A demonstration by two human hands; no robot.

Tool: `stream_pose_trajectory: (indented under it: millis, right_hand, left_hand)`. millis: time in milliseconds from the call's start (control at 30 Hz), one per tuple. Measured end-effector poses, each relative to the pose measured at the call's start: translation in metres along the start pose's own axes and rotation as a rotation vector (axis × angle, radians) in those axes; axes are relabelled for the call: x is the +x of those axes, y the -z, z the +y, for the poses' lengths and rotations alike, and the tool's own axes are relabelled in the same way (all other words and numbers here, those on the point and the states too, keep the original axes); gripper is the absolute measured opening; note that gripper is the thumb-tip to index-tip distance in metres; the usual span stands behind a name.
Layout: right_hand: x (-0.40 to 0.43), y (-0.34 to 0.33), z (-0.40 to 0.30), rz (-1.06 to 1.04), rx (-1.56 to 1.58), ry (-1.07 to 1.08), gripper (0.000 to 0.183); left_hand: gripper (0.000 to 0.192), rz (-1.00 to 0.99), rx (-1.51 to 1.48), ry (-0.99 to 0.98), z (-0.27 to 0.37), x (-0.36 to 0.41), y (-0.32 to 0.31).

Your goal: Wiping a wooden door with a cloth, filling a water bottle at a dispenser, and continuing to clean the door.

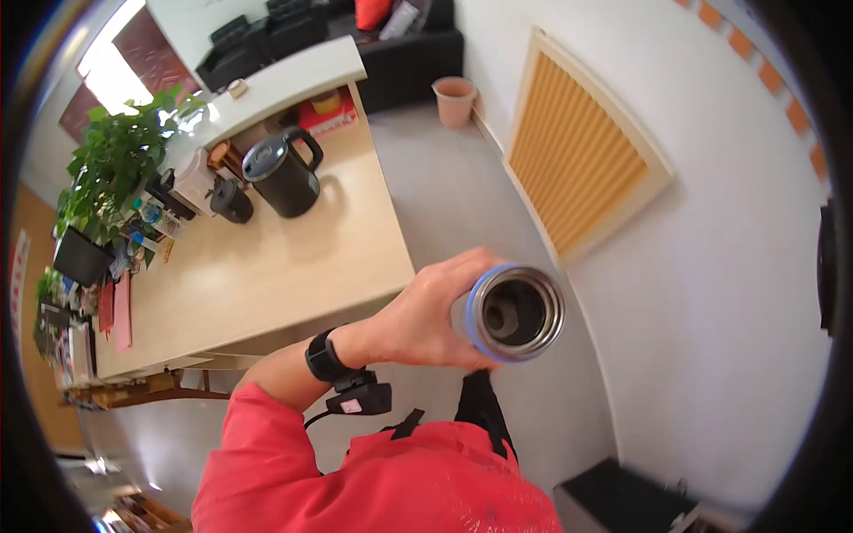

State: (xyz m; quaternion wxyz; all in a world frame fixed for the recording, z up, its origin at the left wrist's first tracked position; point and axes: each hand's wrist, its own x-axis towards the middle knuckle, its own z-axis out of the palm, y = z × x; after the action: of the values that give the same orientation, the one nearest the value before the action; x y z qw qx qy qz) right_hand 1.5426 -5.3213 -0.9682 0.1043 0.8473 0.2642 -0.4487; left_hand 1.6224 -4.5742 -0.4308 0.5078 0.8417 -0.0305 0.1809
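Note:
My left hand (pixel 433 313) is wrapped around an uncapped metal vacuum flask (pixel 516 313) with a blue band near its rim. The flask's mouth faces up towards me, showing a dark, shiny inside. The flask is in the air, past the near right corner of the wooden desk (pixel 286 266). A black strap with a small device sits around my left wrist. My right hand is out of view. On the desk, away from my hand, a black electric kettle (pixel 286 180) stands beside a small dark lidded pot (pixel 231 201).
Plastic bottles (pixel 158 218) and a leafy green plant (pixel 113 166) are at the desk's left side. A pink waste bin (pixel 455 103) stands on the floor near a black sofa (pixel 413 63). The white wall (pixel 720 280) runs along the right. A black-topped object (pixel 620 496) is at lower right.

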Motion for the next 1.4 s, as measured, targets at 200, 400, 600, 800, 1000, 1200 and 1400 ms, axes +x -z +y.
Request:
stream_pose_trajectory:
  millis: [200, 400, 600, 800, 1000, 1200, 1400]
  right_hand:
    - [0.138, 0.285, 0.02, -0.024, -0.119, 0.096, 0.033]
    - [0.303, 0.628, -0.094, 0.336, 0.857, 0.052, 0.017]
    - [0.403, 0.8, -0.239, 0.355, 0.764, 0.34, 0.016]
    - [0.478, 0.875, -0.315, 0.189, 0.564, 0.417, 0.017]
    - [0.547, 0.921, -0.361, -0.07, 0.39, 0.416, 0.016]
    - [0.647, 0.998, -0.422, -0.183, 0.254, 0.374, 0.018]
    - [0.699, 1.103, -0.542, -0.202, 0.098, 0.551, 0.02]
  left_hand:
    - [0.068, 0.092, 0.035, -0.005, -0.017, 0.076, 0.048]
    - [0.07, 0.214, 0.09, -0.052, -0.04, 0.156, 0.101]
    - [0.045, 0.285, 0.115, -0.164, -0.074, 0.21, 0.169]
    - [0.042, 0.348, 0.157, -0.133, -0.099, 0.252, 0.224]
    - [0.04, 0.45, 0.296, -0.023, -0.118, 0.278, 0.272]
    - [0.03, 0.603, 0.516, 0.069, -0.141, 0.323, 0.304]
    - [0.021, 0.77, 0.78, 0.13, -0.167, 0.358, 0.334]
